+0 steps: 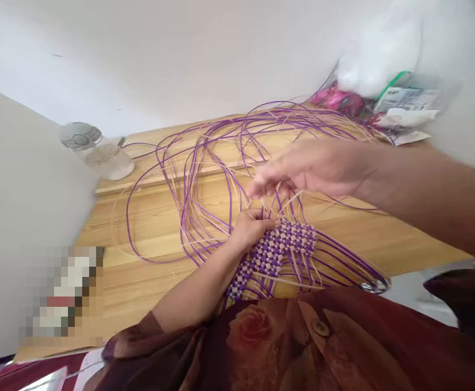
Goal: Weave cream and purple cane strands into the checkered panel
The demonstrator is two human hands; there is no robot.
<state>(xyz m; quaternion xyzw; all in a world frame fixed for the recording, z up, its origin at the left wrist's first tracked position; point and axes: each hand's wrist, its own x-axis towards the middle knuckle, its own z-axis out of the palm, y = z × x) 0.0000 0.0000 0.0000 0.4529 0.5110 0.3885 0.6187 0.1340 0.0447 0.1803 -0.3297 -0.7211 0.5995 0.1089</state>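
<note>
A checkered piece of purple and pale pink weaving lies at the table's near edge, close to my body. Loose purple and tan strands fan out from it. My left hand pinches the far edge of the weaving between thumb and fingers. Just above and to the right hovers my right hand, blurred, its fingers curled together over the strands near that edge. Whatever its fingertips hold is too smeared to make out.
All this rests on a wooden table against a pale wall. A clear jar stands at the far left. White plastic bags and a pink bundle sit at the far right. A pixelated object lies at the left edge.
</note>
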